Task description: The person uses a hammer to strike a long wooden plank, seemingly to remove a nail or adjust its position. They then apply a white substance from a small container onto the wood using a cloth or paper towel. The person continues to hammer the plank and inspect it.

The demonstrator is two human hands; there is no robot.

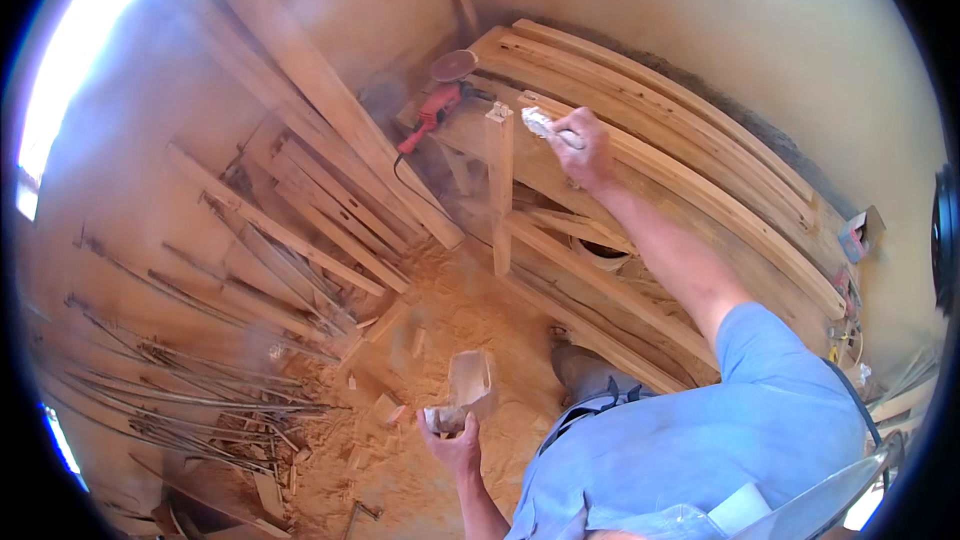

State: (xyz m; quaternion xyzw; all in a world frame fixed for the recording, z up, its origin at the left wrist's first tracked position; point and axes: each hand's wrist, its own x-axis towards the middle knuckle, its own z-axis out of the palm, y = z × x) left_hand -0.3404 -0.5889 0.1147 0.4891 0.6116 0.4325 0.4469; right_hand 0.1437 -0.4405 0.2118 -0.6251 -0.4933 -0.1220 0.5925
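Note:
My right hand (584, 147) is stretched out over the bench, its fingers closed round a short brush-like tool (538, 121) whose head is thick with white. Just left of that head stands an upright wooden post (500, 185) with a notched, whitish top end. Low in the view, my left hand (457, 448) grips a pale, translucent cut-open plastic container (472, 382) by its narrower whitish end. What is inside the container is hard to make out.
Long planks (690, 155) lie on a wooden bench along the far wall. A red angle grinder (436, 112) rests at its left end. Boards (320, 110) lean on the left wall, above thin rods (200, 395). Sawdust (370, 460) covers the floor. A small box (858, 236) sits right.

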